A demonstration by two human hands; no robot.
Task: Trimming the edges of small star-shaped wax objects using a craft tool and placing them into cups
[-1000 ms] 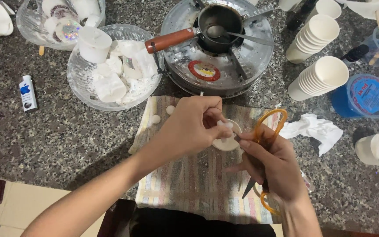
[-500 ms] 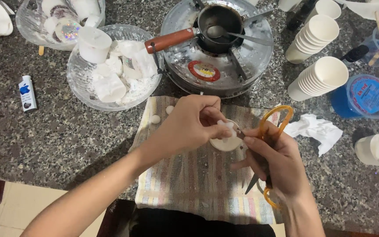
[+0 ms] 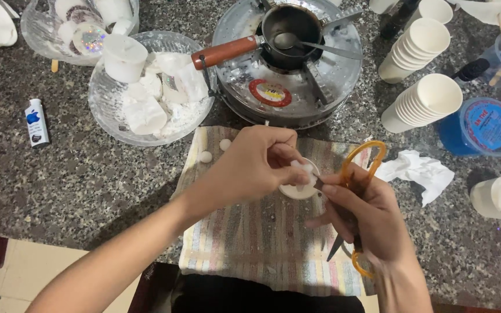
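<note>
**Scissors tip working at the little white disc**

Your left hand (image 3: 250,168) is pinching a small white disc (image 3: 300,184) between thumb and fingertips, holding it just above the striped cloth (image 3: 262,243). Your right hand (image 3: 366,217) is closed around orange-handled scissors (image 3: 359,174), fingers wrapped over the lower loop, and the pointed end is meeting the disc's edge right beside your left thumb.

Here is the risk as I'm judging it: that tip is sitting so close to your thumb that a slip off the smooth rim could be nicking skin. The disc looks thin and brittle, so prying too hard could be cracking it or flicking it out of your pinch onto the stone counter (image 3: 88,174). Behind your hands the small pan (image 3: 288,26) on the stove is standing near enough for a jerked elbow to be catching its red handle (image 3: 224,52).

The disc itself is looking round, pale and waxy, with a lumpy white bit at its top. Your fingers are hiding much of it.
</note>
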